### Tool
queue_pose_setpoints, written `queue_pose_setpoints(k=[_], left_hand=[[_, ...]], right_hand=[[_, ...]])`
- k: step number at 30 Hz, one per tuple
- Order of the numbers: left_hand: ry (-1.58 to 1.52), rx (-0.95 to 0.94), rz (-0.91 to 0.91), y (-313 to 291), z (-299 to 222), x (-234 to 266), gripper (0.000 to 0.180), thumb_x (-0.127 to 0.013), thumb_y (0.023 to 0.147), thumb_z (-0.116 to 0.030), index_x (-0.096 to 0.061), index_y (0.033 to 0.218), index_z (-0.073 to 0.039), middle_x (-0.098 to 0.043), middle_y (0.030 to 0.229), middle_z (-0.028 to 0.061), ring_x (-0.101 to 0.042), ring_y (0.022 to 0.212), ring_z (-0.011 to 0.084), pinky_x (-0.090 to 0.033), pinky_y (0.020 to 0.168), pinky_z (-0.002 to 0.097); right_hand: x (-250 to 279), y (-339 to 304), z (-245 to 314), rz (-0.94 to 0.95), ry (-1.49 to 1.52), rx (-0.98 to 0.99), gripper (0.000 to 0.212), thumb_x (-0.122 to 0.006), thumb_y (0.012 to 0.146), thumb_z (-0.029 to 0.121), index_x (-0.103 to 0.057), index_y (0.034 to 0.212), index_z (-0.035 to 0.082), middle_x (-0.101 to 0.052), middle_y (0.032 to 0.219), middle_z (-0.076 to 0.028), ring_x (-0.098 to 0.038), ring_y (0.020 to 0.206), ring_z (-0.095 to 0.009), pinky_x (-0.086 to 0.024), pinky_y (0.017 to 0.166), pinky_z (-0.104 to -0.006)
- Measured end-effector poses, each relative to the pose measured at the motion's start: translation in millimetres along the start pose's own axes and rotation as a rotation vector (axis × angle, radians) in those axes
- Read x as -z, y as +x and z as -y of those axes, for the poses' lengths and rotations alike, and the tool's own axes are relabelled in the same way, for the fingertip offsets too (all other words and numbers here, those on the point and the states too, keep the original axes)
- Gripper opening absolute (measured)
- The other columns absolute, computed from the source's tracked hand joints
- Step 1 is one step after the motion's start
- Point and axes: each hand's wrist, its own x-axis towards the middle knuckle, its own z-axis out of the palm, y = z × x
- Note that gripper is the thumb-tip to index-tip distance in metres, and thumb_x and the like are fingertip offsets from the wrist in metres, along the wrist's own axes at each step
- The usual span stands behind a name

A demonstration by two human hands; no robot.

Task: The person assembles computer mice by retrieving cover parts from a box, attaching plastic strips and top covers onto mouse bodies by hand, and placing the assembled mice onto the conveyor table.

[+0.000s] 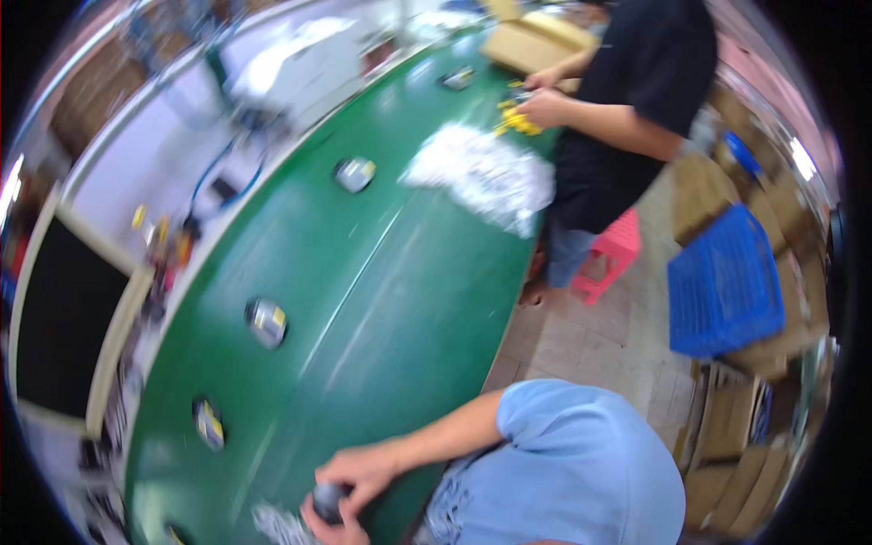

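- Holding a small dark rounded item point(329, 502) at the near end of the green counter point(427, 300), between the right hand point(368, 472) and the left hand point(338, 530).
- Bent narrow around the far side of that item with the right fingers; pressed in from the near side with the left.
- Cannot tell exactly where each fingertip lands, nor whether clear of the counter or resting on it; too blurred.
- Judging by the grasp, busy with close two-handed work on a single item, not yet at the point of release.
- Calls next, most likely, for a steady hold on one side while shifting grip on the other, without snagging the crumpled clear film point(275, 522) just beside the left hand.
- Apparently hard and domed in the held item; thin, crinkled and glinting in the film.
- Scattered along the smooth, faintly glossy counter: oval pieces point(266, 322), dark with grey and yellow patches, well apart from one another.
- Farther along, heaped loosely: a pale, shiny film pile point(490, 177).
- Beyond that, beside a stiff brown cardboard box point(536, 47): a co-worker point(636, 100) with both hands at a yellow bundle point(522, 122).
- Off the counter, over the floor: a pink stool point(621, 238) and a rigid blue crate point(727, 286).
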Motion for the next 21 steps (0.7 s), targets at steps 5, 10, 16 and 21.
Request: queue_pose_setpoints(k=[5, 10, 16, 21], left_hand=[[-0.951, 0.418, -0.027, 5.8, -33.2, -20.2, 0.047, -0.065, 0.1, -0.02, -0.051, 0.137, 0.004, -0.062, 0.125, 0.0114, -0.061, 0.114, 0.0195, -0.047, 0.1, 0.0337], [-1.08, 0.5, -0.02, -2.5, -36.2, -30.5, 0.049, -0.058, 0.106, -0.032, -0.049, 0.142, 0.0, -0.06, 0.13, 0.005, -0.056, 0.12, 0.0145, -0.043, 0.103, 0.0323], [-0.715, 0.45, -0.003, 29.3, -46.7, -8.3, 0.046, -0.07, 0.099, -0.03, -0.054, 0.13, -0.001, -0.066, 0.112, 0.0047, -0.06, 0.099, 0.0103, -0.05, 0.087, 0.0279], [-0.43, 0.382, -0.289, 148.3, 27.9, 80.6, 0.046, -0.066, 0.1, -0.044, -0.061, 0.118, -0.002, -0.067, 0.099, 0.0035, -0.06, 0.086, 0.0109, -0.048, 0.077, 0.0279]], right_hand=[[22.5, -11.1, 19.3, -0.102, 0.217, -0.092, 0.035, -0.078, 0.089, 0.017, -0.064, 0.117, 0.002, -0.071, 0.098, -0.01, -0.069, 0.088, -0.017, -0.056, 0.077, -0.0345], [21.3, -10.4, 8.4, -0.131, 0.185, -0.013, 0.016, -0.063, 0.099, 0.012, -0.065, 0.106, -0.002, -0.066, 0.087, -0.009, -0.061, 0.075, -0.016, -0.049, 0.068, -0.0319], [11.4, -8.3, 1.4, -0.256, 0.353, -0.068, 0.028, -0.053, 0.107, 0.02, -0.064, 0.119, -0.002, -0.067, 0.102, -0.009, -0.062, 0.084, -0.015, -0.054, 0.075, -0.0303], [22.2, -0.2, -9.7, -0.404, 0.392, -0.226, 0.042, -0.043, 0.111, 0.032, -0.058, 0.133, 0.0, -0.067, 0.114, -0.01, -0.063, 0.093, -0.014, -0.057, 0.083, -0.0316]])
